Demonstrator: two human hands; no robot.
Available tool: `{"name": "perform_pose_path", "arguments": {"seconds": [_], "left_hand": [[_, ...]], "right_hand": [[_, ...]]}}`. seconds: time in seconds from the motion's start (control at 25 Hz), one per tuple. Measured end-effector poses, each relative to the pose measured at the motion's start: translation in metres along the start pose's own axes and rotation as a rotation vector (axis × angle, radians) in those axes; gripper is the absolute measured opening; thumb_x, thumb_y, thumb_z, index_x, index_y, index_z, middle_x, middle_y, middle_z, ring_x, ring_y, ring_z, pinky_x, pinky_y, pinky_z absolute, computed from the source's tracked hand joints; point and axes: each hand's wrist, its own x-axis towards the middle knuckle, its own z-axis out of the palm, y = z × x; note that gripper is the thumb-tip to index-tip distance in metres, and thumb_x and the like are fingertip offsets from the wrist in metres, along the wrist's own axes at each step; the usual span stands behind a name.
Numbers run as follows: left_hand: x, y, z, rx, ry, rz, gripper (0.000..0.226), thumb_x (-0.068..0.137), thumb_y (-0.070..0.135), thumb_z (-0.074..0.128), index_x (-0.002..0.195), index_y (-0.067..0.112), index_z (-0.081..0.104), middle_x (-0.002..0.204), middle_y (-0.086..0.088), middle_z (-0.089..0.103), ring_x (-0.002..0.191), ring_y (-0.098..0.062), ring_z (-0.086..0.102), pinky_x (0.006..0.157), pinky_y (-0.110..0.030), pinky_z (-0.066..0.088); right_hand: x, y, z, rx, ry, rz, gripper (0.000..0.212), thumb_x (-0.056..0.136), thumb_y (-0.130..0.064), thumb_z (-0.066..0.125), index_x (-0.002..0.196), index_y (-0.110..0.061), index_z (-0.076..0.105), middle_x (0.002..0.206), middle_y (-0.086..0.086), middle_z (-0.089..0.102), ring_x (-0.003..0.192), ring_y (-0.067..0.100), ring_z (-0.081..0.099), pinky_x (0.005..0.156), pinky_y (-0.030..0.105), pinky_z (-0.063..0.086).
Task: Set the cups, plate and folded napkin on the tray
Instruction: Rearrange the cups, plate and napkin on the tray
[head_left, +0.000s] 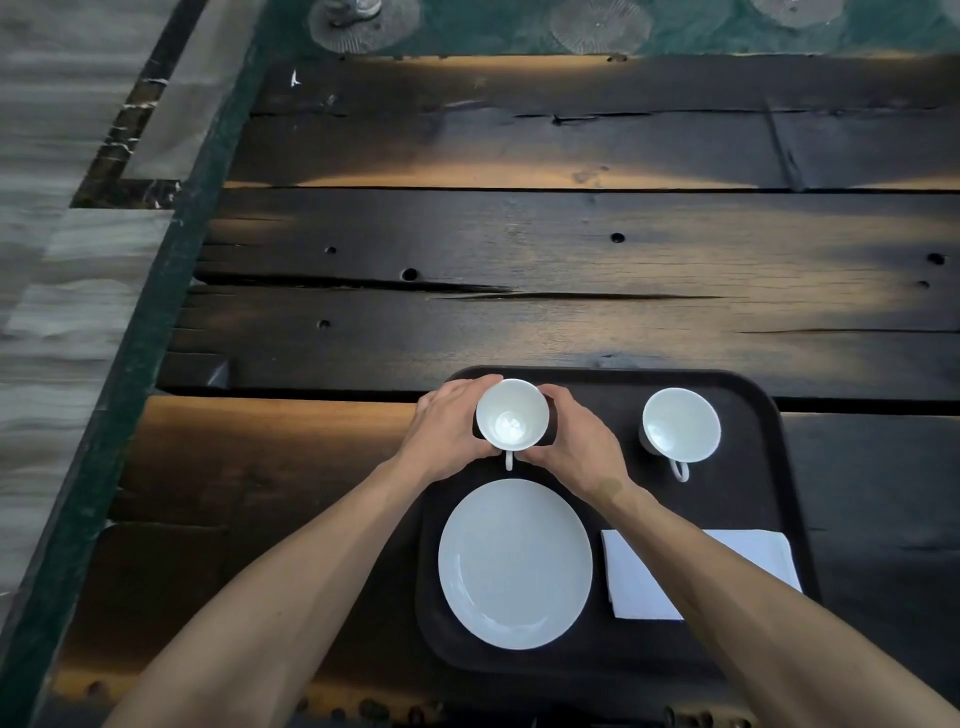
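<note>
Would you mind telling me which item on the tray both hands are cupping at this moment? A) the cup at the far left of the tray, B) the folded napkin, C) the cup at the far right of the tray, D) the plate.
A: the left hand and right hand wrap either side of the left cup, while the right cup, plate and napkin lie untouched on the tray.
</note>
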Motion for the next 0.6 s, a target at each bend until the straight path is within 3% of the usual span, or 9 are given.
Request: {"name": "perform_pose_path", "arguments": {"seconds": [0.24,0.44,0.52,0.6], "left_hand": [[-0.0020,0.0002,0.0038,-0.023,0.019,-0.004,0.084,0.071,0.048,0.080,0.141,0.037,0.037,0.141,0.009,0.050,0.135,-0.013,0.035,0.108,-0.044,0.026],[-0.0021,0.0029,0.0011,0.014,0.009,-0.008,0.084,0.072,0.047,0.079,0.143,0.036,0.035,0.140,0.007,0.052,0.135,-0.016,0.037,0.108,-0.043,0.026],[-0.0031,0.0044,0.0003,0.048,0.005,0.003,0.089,0.073,0.045,0.079,0.146,0.035,0.031,0.141,0.007,0.052,0.135,-0.017,0.038,0.108,-0.042,0.027],[-0.0060,0.0063,-0.0012,0.077,-0.004,0.011,0.095,0.074,0.038,0.079,0.151,0.033,0.024,0.147,0.008,0.046,0.139,-0.017,0.033,0.110,-0.043,0.026]], "right_hand": [[0.0008,-0.0014,-0.0001,0.007,-0.004,0.008,0.078,0.059,-0.054,0.081,0.123,-0.039,0.039,0.118,-0.014,0.065,0.104,0.014,0.062,0.083,0.040,0.053],[0.0024,-0.0023,-0.0006,-0.003,-0.036,0.035,0.076,0.058,-0.051,0.081,0.119,-0.042,0.036,0.110,-0.016,0.066,0.095,0.013,0.063,0.071,0.033,0.049],[0.0034,-0.0022,-0.0009,-0.023,-0.048,0.042,0.079,0.060,-0.046,0.082,0.123,-0.041,0.035,0.111,-0.015,0.066,0.098,0.015,0.064,0.070,0.032,0.046],[0.0018,-0.0031,-0.0019,-0.048,-0.046,0.058,0.089,0.064,-0.037,0.084,0.137,-0.037,0.033,0.125,-0.012,0.063,0.111,0.018,0.061,0.078,0.033,0.048]]}}
